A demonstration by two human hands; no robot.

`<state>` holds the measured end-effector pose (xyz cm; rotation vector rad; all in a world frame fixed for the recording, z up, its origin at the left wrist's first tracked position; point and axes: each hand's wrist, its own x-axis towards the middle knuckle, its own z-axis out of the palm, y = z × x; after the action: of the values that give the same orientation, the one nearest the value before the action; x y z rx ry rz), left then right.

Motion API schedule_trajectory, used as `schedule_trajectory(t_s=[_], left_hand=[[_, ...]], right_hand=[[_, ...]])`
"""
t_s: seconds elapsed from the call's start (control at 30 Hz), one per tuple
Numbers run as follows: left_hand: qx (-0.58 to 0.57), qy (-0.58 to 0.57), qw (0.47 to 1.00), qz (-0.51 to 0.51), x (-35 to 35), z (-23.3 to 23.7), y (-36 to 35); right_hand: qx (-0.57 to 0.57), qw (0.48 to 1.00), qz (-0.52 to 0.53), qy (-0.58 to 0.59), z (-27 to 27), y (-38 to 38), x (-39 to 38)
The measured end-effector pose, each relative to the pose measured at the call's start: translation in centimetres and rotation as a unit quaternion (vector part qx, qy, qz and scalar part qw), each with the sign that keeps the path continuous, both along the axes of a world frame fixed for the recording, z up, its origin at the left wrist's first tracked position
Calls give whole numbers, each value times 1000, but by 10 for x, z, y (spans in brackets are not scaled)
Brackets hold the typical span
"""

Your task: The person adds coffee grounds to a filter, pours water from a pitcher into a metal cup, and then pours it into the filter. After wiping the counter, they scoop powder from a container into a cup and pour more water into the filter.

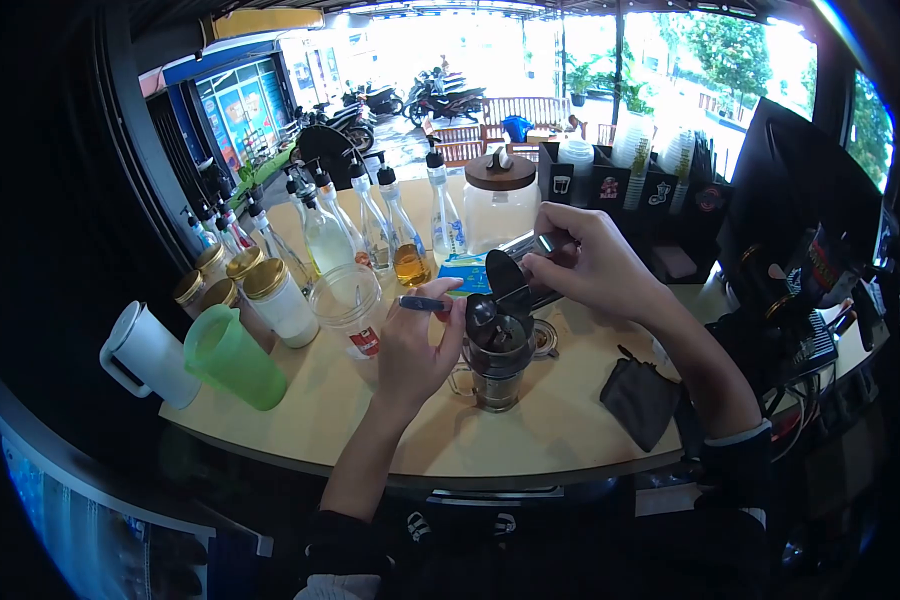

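Note:
My left hand is closed around the dark handle of a spoon. The spoon's rounded black bowl is over the mouth of a clear cup with a handle, which stands on the table. My right hand grips a dark, shiny object with a metallic end, whose kind I cannot make out. A black oval piece projects from it towards the spoon, just above the cup. Dark contents show inside the cup's rim. Behind the cup's right side lies a small round metal part.
Left of my hands stand an open clear tub, a green pitcher, a white pitcher and gold-lidded jars. Pump bottles and a wooden-lidded jar line the back. A dark pouch lies right.

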<state>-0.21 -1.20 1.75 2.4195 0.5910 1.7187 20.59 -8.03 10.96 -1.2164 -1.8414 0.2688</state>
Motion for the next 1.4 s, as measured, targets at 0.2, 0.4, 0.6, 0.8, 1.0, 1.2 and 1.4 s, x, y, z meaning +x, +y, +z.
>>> schedule_trajectory(t_s=[0.2, 0.4, 0.6, 0.8, 1.0, 1.2, 1.4], left_hand=[[0, -2, 1000, 10, -10, 6, -4], [11, -1, 1000, 15, -15, 8, -6], [0, -2, 1000, 9, -16, 7, -7], [6, 4, 1000, 15, -15, 5, -5], [-13, -2, 1000, 3, -12, 3, -7], [-18, 4, 1000, 8, -11, 2, -8], [-10, 26, 999, 16, -7, 2, -7]], right_hand=[[1, 1000, -7, -18, 3, 2, -7], [8, 999, -7, -38, 5, 4, -11], [13, 998, -18, -55, 4, 3, -9], [36, 995, -40, -80, 4, 0, -3], [45, 995, -46, -75, 5, -7, 1], [-1, 998, -55, -42, 5, -17, 4], [-12, 996, -68, -63, 4, -24, 2]])
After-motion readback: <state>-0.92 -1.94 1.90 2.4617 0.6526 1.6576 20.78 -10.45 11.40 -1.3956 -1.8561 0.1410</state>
